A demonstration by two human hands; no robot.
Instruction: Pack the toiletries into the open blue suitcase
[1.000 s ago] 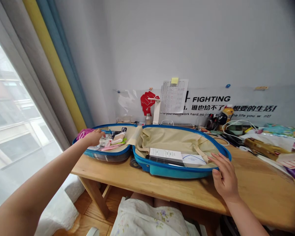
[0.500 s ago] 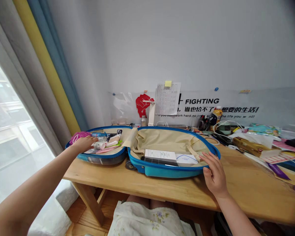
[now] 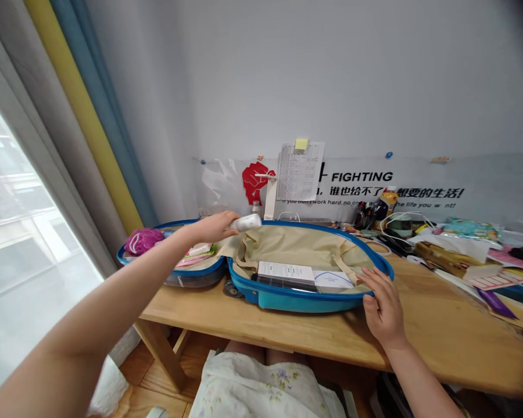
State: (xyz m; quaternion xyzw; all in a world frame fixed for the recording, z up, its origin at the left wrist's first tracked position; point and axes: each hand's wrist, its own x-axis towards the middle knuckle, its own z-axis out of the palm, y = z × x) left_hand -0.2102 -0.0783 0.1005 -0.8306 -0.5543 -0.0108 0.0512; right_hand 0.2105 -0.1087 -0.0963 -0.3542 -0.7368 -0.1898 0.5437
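A blue suitcase lies open on the wooden table, its two halves side by side. My left hand is closed around a white bottle, held above the hinge between the halves. My right hand rests on the right rim with its fingers spread, holding nothing. Inside the right half, along the near side, are a white box and a white packet with a blue line. The left half holds a purple mesh ball and small items partly hidden by my left arm.
Pens, a yellow-labelled bottle, a white cable, a gold packet and papers crowd the right side of the wooden table. Curtains hang at the left. A white stand is behind the suitcase.
My left hand has lifted out of the left half and moved right, now with the white bottle in it. My right hand has stayed on the rim.
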